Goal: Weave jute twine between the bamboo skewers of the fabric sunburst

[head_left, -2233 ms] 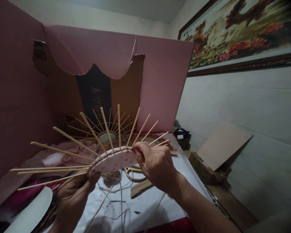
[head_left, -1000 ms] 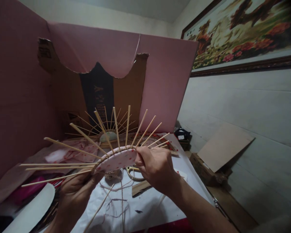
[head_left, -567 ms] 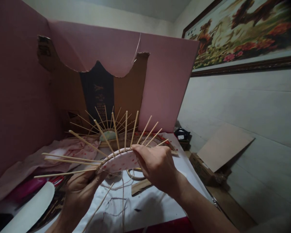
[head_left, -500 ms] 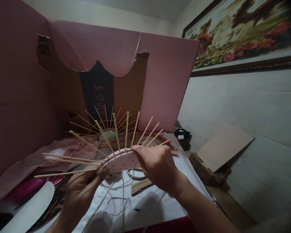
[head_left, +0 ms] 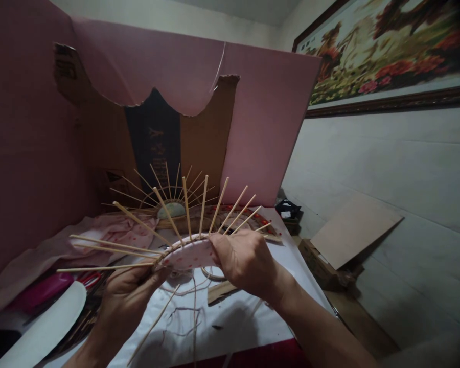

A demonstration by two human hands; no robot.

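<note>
While hands pinch, spoked panel, between them

Pale wall; framed painting

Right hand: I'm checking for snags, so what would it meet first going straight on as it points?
Probably the spotted piece it pinches, then the sticks along its rim, though depth is unclear.

Worktop has a white top, w/ a red strip at the nr edge. L side: pink cloth w/ red dots, a bright pink thing & thin brown sticks. Mid: string, 1 long pale stick, a wood pc, a sm. dark bit. Bk: an arch w/ red dots; L of it, a green half-round, base unclear.
</note>
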